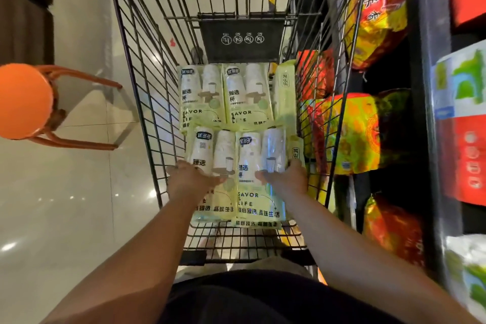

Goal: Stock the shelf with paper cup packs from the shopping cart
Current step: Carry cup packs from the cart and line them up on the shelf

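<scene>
Several pale yellow-green paper cup packs lie flat in the black wire shopping cart (147, 102). Two far packs (226, 95) sit side by side under the child-seat flap. Two near packs lie in front: a left one (210, 150) and a right one (260, 166). My left hand (192, 179) grips the near left pack from its outer left side, thumb on top. My right hand (286, 179) grips the near right pack from its right side. More packs stand on edge along the cart's right wall (285, 95).
Dark shelving (420, 113) runs along the right, holding red-and-yellow snack bags (349, 134), red boxes (468, 160) and white-green tissue packs (460, 81). An orange stool (23, 101) stands on the pale tiled floor left of the cart.
</scene>
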The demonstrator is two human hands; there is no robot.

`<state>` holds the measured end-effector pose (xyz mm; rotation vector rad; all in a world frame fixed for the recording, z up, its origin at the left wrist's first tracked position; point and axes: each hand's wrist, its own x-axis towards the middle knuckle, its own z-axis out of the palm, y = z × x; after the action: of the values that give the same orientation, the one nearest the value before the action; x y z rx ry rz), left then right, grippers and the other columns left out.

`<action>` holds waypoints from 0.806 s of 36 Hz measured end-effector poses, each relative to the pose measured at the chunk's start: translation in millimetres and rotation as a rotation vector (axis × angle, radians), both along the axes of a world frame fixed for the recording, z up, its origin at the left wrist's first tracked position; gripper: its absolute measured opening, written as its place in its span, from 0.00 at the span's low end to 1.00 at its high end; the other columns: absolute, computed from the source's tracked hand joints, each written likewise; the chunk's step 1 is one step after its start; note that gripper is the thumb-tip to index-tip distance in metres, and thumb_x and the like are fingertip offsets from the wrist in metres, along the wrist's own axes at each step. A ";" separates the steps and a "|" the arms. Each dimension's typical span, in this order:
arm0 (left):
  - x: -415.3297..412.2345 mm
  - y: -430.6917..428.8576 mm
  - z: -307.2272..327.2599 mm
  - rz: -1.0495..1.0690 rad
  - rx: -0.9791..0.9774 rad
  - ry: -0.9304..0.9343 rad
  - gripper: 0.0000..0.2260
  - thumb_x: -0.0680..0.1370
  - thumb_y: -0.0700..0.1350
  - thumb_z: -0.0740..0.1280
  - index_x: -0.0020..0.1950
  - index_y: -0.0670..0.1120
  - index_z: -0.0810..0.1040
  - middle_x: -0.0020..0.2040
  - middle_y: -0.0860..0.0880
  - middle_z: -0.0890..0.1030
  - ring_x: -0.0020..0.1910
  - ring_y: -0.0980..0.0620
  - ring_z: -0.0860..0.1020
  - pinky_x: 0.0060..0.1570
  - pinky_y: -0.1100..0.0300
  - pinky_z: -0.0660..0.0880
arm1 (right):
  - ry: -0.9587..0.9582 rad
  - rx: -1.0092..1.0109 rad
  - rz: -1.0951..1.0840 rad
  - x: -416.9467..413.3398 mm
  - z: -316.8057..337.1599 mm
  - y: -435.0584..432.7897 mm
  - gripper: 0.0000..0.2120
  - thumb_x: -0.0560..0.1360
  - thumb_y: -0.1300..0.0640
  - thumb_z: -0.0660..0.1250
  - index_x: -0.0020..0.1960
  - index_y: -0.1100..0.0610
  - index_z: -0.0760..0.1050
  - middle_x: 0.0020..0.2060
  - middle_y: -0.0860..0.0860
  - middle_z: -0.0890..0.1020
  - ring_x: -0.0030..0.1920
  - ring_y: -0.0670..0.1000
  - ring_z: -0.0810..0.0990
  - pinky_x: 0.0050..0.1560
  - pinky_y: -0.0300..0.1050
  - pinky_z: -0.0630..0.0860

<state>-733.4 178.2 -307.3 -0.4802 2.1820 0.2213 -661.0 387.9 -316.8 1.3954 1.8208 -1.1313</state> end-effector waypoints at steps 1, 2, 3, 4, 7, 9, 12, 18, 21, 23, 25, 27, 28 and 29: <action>1.3 2.9 7.3 0.030 0.012 0.057 0.55 0.54 0.76 0.74 0.69 0.39 0.70 0.66 0.38 0.69 0.64 0.39 0.73 0.58 0.47 0.78 | 0.019 0.011 -0.011 1.1 3.3 -2.0 0.49 0.59 0.43 0.84 0.72 0.60 0.65 0.66 0.57 0.71 0.64 0.59 0.74 0.60 0.51 0.76; 2.1 5.3 12.7 0.052 0.022 0.096 0.54 0.54 0.74 0.77 0.68 0.39 0.70 0.65 0.39 0.70 0.62 0.39 0.74 0.58 0.46 0.78 | 0.031 0.027 -0.010 2.4 5.5 -4.8 0.49 0.59 0.43 0.83 0.71 0.59 0.65 0.66 0.57 0.71 0.64 0.60 0.74 0.61 0.53 0.76; 3.1 7.6 17.5 0.052 0.025 0.123 0.53 0.53 0.73 0.77 0.67 0.40 0.71 0.64 0.40 0.70 0.62 0.40 0.74 0.58 0.45 0.78 | 0.033 0.041 -0.002 3.8 8.0 -7.7 0.49 0.58 0.41 0.83 0.71 0.58 0.64 0.65 0.58 0.72 0.63 0.60 0.74 0.61 0.56 0.77; 4.4 9.5 21.5 0.042 0.025 0.139 0.52 0.53 0.73 0.77 0.66 0.42 0.71 0.63 0.41 0.71 0.61 0.40 0.74 0.59 0.46 0.77 | 0.029 0.047 0.019 5.3 10.6 -10.7 0.50 0.58 0.40 0.82 0.70 0.57 0.63 0.64 0.58 0.73 0.63 0.61 0.75 0.61 0.58 0.77; 6.6 12.2 26.1 -0.006 0.022 0.160 0.47 0.56 0.70 0.79 0.66 0.46 0.69 0.61 0.43 0.71 0.61 0.40 0.74 0.60 0.45 0.73 | 0.041 -0.016 0.022 9.9 15.7 -19.7 0.49 0.64 0.46 0.82 0.72 0.52 0.55 0.66 0.57 0.74 0.64 0.62 0.76 0.61 0.53 0.74; 7.2 13.0 26.5 0.072 0.141 0.150 0.41 0.61 0.61 0.82 0.63 0.47 0.65 0.57 0.45 0.75 0.56 0.41 0.78 0.55 0.46 0.78 | 0.069 -0.066 0.000 12.8 17.8 -25.4 0.50 0.66 0.53 0.82 0.74 0.52 0.51 0.69 0.58 0.73 0.64 0.61 0.76 0.56 0.47 0.73; 7.0 13.6 28.5 0.159 0.263 0.118 0.36 0.65 0.50 0.82 0.60 0.46 0.61 0.50 0.45 0.79 0.47 0.41 0.81 0.46 0.46 0.82 | 0.103 -0.032 -0.006 13.8 21.1 -32.6 0.52 0.68 0.54 0.80 0.79 0.54 0.48 0.73 0.58 0.71 0.64 0.60 0.77 0.56 0.46 0.75; 13.1 -5.5 47.5 0.158 0.346 0.157 0.35 0.63 0.50 0.82 0.59 0.46 0.65 0.49 0.46 0.80 0.44 0.43 0.83 0.44 0.45 0.83 | 0.147 0.005 -0.084 20.6 41.9 -43.6 0.46 0.69 0.52 0.79 0.76 0.59 0.55 0.70 0.58 0.73 0.63 0.59 0.77 0.53 0.46 0.75; 17.7 -24.8 65.7 0.129 0.399 0.200 0.31 0.65 0.50 0.82 0.57 0.47 0.65 0.46 0.49 0.80 0.42 0.46 0.82 0.43 0.47 0.83 | 0.205 0.007 -0.099 25.4 58.3 -49.5 0.42 0.68 0.50 0.80 0.73 0.59 0.59 0.65 0.57 0.75 0.60 0.58 0.78 0.56 0.50 0.78; 19.5 -37.7 79.7 0.133 0.447 0.244 0.30 0.65 0.48 0.82 0.58 0.47 0.66 0.44 0.51 0.80 0.40 0.50 0.82 0.40 0.53 0.81 | 0.253 -0.011 -0.133 29.8 70.9 -53.2 0.41 0.68 0.50 0.80 0.71 0.58 0.61 0.62 0.55 0.76 0.57 0.56 0.77 0.51 0.47 0.77; 20.9 -49.9 98.3 0.143 0.494 0.288 0.30 0.65 0.47 0.82 0.58 0.47 0.67 0.43 0.53 0.79 0.38 0.55 0.80 0.34 0.59 0.75 | 0.335 -0.045 -0.155 34.3 82.3 -59.0 0.47 0.61 0.49 0.83 0.71 0.56 0.62 0.61 0.55 0.78 0.56 0.55 0.80 0.46 0.45 0.80; 22.2 -62.1 115.9 0.153 0.537 0.324 0.30 0.65 0.48 0.82 0.57 0.48 0.67 0.45 0.52 0.79 0.38 0.56 0.79 0.30 0.61 0.73 | 0.422 -0.045 -0.144 43.0 60.9 -54.4 0.56 0.49 0.39 0.86 0.71 0.53 0.66 0.61 0.55 0.81 0.55 0.55 0.84 0.48 0.48 0.84; 22.5 -67.8 124.1 0.152 0.559 0.340 0.30 0.65 0.48 0.82 0.57 0.48 0.67 0.46 0.51 0.80 0.39 0.55 0.80 0.30 0.62 0.72 | 0.453 -0.053 -0.143 46.9 54.2 -53.0 0.56 0.47 0.36 0.85 0.70 0.51 0.69 0.60 0.53 0.83 0.54 0.53 0.85 0.50 0.50 0.84; 22.6 -73.2 132.0 0.139 0.580 0.360 0.30 0.65 0.48 0.82 0.58 0.49 0.67 0.47 0.51 0.80 0.40 0.54 0.80 0.30 0.61 0.73 | 0.488 -0.051 -0.148 48.7 60.9 -54.7 0.52 0.48 0.37 0.85 0.69 0.51 0.72 0.57 0.51 0.85 0.53 0.51 0.86 0.51 0.52 0.84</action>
<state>-710.7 105.0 -175.3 -0.2703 2.2848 1.0501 -612.3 333.2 -255.9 1.3213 2.0151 -1.7008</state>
